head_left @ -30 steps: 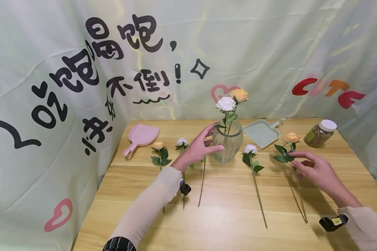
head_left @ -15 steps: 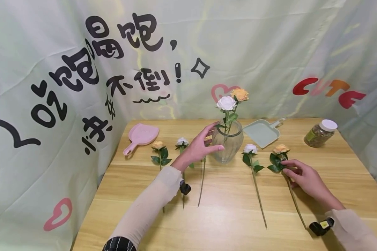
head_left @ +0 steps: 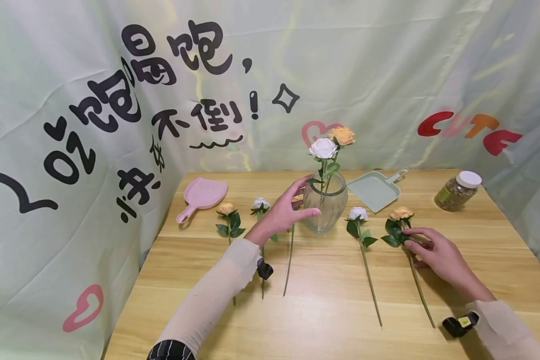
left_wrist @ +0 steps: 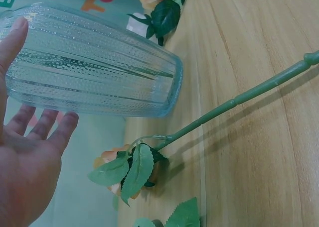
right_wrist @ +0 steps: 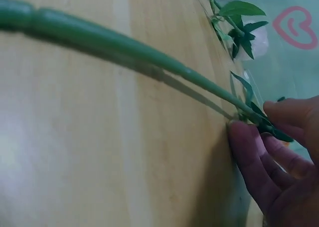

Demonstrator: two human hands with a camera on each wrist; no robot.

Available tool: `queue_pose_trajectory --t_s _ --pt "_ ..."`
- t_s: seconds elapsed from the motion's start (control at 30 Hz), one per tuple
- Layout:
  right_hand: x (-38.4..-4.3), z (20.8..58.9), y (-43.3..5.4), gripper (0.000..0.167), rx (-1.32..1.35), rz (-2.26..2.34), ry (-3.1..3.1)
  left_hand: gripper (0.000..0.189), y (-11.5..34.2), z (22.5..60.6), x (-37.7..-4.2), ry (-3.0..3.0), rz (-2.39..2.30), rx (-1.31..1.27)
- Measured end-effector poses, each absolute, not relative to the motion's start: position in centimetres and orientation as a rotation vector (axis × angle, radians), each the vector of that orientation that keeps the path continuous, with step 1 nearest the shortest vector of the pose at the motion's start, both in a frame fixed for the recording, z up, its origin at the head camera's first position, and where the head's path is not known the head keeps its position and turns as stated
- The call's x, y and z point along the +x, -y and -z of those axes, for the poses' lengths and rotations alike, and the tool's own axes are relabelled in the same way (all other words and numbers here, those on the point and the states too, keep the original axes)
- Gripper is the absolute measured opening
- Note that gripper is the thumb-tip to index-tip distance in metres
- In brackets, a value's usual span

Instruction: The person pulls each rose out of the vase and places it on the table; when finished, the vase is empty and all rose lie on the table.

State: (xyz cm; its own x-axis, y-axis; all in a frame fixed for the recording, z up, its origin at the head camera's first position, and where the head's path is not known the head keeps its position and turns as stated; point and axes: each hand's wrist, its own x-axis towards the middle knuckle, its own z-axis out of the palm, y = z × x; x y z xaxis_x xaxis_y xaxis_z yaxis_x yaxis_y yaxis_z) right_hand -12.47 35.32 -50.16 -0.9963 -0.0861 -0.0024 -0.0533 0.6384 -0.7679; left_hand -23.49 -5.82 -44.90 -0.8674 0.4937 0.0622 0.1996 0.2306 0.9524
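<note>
A clear glass vase stands upright with a white rose and an orange rose in it. My left hand holds the vase's left side, thumb across the front and fingers behind; the left wrist view shows thumb and fingertips against the ribbed glass. On the right, my right hand pinches another orange rose by its stem just under the leaves. Its green stem runs close over the table in the right wrist view. Between vase and right hand lies a white rose.
Left of the vase lie an orange rose, a white rose and a third stem, its flower mostly behind my left hand. A pink dustpan, a grey-green dustpan and a white-lidded jar sit along the back.
My right hand has moved left and toward me with the orange rose, lowering it closer to the table; its stem end then shifts slightly left. The left hand and vase stay put.
</note>
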Motion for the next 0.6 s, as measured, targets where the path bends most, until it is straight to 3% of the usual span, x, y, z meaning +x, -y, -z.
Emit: queue_pose_trajectory --t_s 0.37,0.6 --pt "-14.0 45.6 -36.8 0.044 -0.041 1.334 -2.991 0.092 5.8 45.0 -23.6 -2.247 -1.693 0.675" --pt "-15.8 41.8 -34.8 0.043 -0.105 1.463 -3.001 0.092 5.8 45.0 -23.6 -2.255 -1.685 0.670"
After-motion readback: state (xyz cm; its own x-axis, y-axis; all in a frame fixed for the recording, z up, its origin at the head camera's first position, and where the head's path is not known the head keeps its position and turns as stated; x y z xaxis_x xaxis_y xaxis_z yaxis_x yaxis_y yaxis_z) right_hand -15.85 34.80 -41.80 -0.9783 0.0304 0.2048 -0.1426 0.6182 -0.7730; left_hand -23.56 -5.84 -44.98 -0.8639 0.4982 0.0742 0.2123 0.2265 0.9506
